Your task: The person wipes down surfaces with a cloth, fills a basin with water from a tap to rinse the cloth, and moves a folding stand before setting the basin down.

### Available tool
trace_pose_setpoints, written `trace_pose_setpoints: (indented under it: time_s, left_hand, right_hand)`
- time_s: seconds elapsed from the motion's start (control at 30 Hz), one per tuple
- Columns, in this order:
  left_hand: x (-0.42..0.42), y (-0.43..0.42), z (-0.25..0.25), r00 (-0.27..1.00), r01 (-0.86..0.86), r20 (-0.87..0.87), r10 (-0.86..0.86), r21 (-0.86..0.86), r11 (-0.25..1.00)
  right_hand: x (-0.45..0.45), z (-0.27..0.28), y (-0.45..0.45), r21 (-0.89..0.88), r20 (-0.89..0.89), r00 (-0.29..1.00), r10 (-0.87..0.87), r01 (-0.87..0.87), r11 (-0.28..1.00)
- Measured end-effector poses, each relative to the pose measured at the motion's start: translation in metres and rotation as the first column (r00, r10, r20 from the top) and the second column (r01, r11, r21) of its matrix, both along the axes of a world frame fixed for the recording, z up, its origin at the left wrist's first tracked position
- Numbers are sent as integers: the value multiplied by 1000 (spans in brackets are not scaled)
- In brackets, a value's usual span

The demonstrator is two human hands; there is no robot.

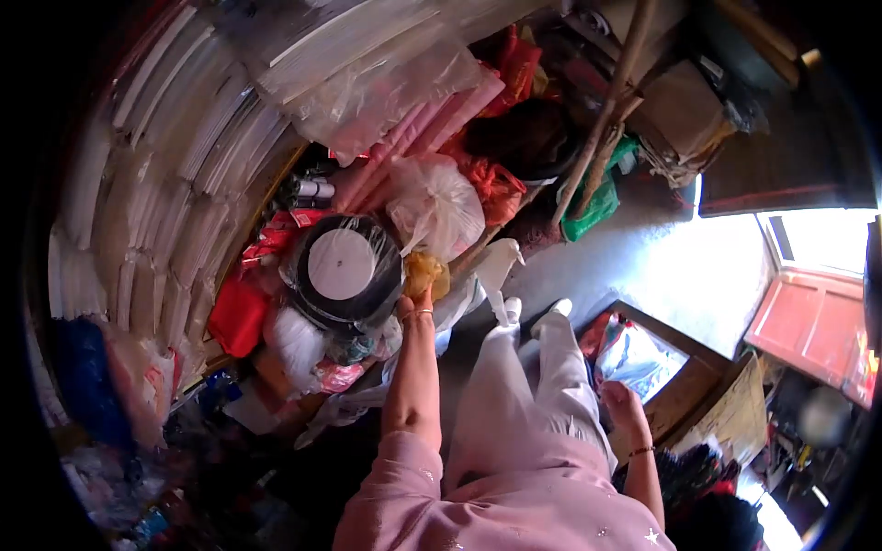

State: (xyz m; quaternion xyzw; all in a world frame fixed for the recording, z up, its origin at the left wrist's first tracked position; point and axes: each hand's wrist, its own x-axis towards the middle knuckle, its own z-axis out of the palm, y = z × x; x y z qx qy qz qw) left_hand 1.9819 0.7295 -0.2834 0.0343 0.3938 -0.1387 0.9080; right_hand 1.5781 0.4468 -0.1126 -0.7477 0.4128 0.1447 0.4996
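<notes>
My left hand (415,304) reaches forward, its fingers closed on a crumpled yellow plastic bag (426,273). Just left of that hand lies a round black object with a white disc in its middle (341,264), wrapped in clear plastic. A stuffed whitish plastic bag (435,204) sits right behind the yellow one. My right hand (625,404) hangs at my side with its fingers curled in, and nothing shows sticking out of it. Close to it, a blue-white plastic bundle (638,358) lies in a wooden-edged box.
Stacks of plastic-wrapped paper (165,184) rise on the left. Beyond the bags are pink packs (418,138), a red bag (496,188), a green bag (597,202) and leaning wooden sticks (606,110). A reddish panel (804,317) stands by the bright opening at right.
</notes>
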Motion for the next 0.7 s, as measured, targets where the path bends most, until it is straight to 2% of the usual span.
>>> trace_pose_setpoints:
  time_s: [0.03, 0.07, 0.1, 0.13, 0.17, 0.2, 0.23, 0.27, 0.3, 0.33, 0.37, 0.4, 0.47, 0.53, 0.57, 0.63, 0.67, 0.7]
  left_hand:
    - [8, -1, -16, 998, -13, 62, 9, 69, 998]
    - [7, 1, -30, 998, -23, 53, 19, 75, 997]
    - [3, -2, -32, 998, 43, 41, -54, 242, 969]
    - [-3, -4, -26, 992, 107, 12, -123, 404, 908]
    - [-12, -6, -15, 994, 93, 11, -107, 408, 908]
    - [-21, -15, 18, 988, 153, -93, -124, 450, 880]
    - [-30, -20, 40, 972, 213, -197, -132, 485, 848]
    - [-41, -18, 43, 966, 256, -156, -204, 513, 820]
    - [-53, -19, 44, 974, 199, -202, -105, 531, 824]
    - [-58, -23, 51, 971, 141, -240, -6, 548, 825]
    - [-60, -16, 49, 973, 123, -232, 11, 552, 825]
    - [-62, -9, 47, 966, 153, -259, 20, 629, 762]
    - [-53, 7, 55, 960, 167, -275, 47, 703, 691]
    - [-38, 27, 69, 937, -195, -124, 326, 587, 786]
    - [-30, 32, 74, 936, -210, -112, 333, 582, 786]
    - [-27, 44, 82, 960, -278, 178, 215, 540, 794]
    - [-26, 56, 70, 958, -285, 179, 222, 537, 794]
    - [-28, 65, 56, 975, -196, 47, 217, 643, 740]
  right_hand:
    - [15, 10, -5, 37, -11, 1000, -14, 15, 999]
    - [28, 19, -9, 71, -26, 999, -32, 34, 997]
    - [36, 21, -16, 76, -35, 999, -20, 22, 997]
    - [41, 24, -22, 27, -28, 995, 97, -96, 995]
    - [47, 25, -29, -29, -16, 977, 214, -214, 976]
    - [44, 17, -37, -95, -42, 947, 318, -320, 943]
    - [47, 11, -45, -56, -17, 964, 265, -266, 962]
    - [47, 8, -51, -6, -4, 977, 213, -213, 977]
    - [45, 5, -57, 1, 3, 972, 234, -234, 972]
    - [50, 3, -63, 28, 57, 983, 176, -178, 984]
    - [54, 1, -68, 58, 108, 988, 112, -118, 991]
    - [55, 0, -73, 60, 113, 986, 123, -130, 990]
    - [65, 3, -80, -5, 36, 987, 158, -158, 987]
    - [73, 1, -82, 15, 76, 982, 170, -172, 985]
    - [80, 3, -81, 15, 66, 978, 198, -199, 980]
    - [82, 0, -79, 58, 52, 977, 205, -208, 977]
    - [85, 0, -77, 69, 24, 978, 206, -207, 976]
    - [87, 0, -75, 76, 23, 973, 229, -231, 970]
